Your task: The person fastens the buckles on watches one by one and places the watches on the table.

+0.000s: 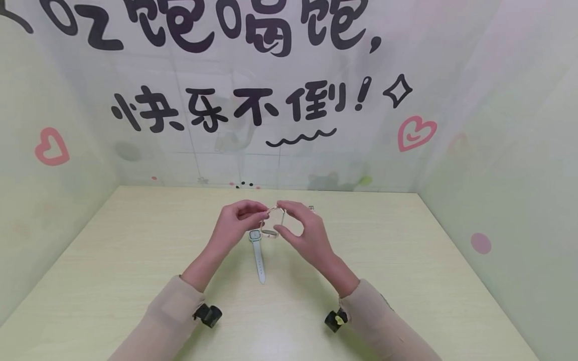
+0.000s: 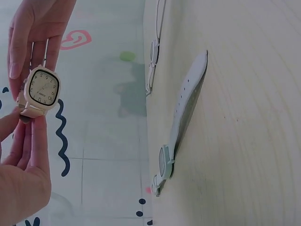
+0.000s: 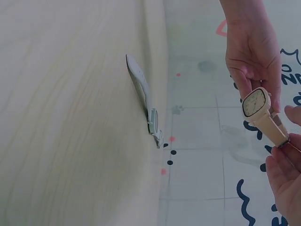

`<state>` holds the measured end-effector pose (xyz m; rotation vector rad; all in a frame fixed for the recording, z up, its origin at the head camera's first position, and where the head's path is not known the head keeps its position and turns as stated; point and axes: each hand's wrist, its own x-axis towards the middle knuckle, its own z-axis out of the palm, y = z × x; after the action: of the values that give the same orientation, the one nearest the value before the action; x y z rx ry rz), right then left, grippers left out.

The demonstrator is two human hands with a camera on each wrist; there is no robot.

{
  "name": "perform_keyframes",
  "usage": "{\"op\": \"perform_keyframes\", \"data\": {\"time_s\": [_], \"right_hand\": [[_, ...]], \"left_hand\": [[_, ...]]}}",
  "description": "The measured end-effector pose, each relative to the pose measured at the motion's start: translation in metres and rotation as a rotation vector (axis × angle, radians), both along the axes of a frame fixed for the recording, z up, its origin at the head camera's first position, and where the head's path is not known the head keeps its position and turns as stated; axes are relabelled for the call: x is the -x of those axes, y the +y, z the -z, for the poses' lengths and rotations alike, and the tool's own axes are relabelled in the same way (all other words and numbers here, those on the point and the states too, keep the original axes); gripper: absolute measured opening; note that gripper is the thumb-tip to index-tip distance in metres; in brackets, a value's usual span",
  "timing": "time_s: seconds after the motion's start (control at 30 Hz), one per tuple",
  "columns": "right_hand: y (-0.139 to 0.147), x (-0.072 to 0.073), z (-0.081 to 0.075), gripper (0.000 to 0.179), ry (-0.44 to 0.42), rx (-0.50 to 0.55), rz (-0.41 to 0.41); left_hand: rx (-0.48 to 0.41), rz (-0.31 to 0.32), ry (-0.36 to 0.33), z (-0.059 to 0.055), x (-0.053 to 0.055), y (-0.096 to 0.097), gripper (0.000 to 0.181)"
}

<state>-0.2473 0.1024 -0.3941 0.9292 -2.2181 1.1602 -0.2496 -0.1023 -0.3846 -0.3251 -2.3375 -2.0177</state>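
Both hands hold a cream wristwatch above the table, its strap bent into a loop. My left hand pinches the strap on the left side. From the right, my right hand grips the strap between thumb and fingers. The left wrist view shows the watch's squarish dial with a dark border and numerals. A pale blue watch lies just below the hands on the table, its strap stretched toward me. Behind my right hand, another light-coloured watch lies on the table, mostly hidden in the head view.
The light wood table has pale walls on three sides. Its back wall carries large dark lettering and small drawings. Black wrist cameras sit at both sleeve cuffs.
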Motion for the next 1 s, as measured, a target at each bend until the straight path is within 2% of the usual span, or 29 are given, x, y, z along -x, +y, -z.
{"op": "perform_keyframes", "data": {"time_s": [0.2, 0.5, 0.8, 1.0], "right_hand": [[0.0016, -0.0011, -0.0001, 0.061, -0.009, -0.057, -0.012], [0.0020, -0.0012, -0.0008, 0.070, -0.027, -0.069, -0.047], [0.0023, -0.0015, -0.0013, 0.067, -0.042, -0.070, -0.038], [0.0031, -0.0010, -0.0004, 0.066, -0.060, -0.056, -0.025]], "left_hand": [[-0.057, -0.017, -0.090, -0.0015, 0.0009, -0.0015, 0.032], [-0.123, -0.021, -0.159, -0.0022, 0.0006, -0.0028, 0.034], [-0.133, 0.004, -0.175, -0.0019, -0.0014, -0.0025, 0.035], [-0.094, 0.030, -0.159, -0.0015, -0.0023, -0.0041, 0.036]]}}
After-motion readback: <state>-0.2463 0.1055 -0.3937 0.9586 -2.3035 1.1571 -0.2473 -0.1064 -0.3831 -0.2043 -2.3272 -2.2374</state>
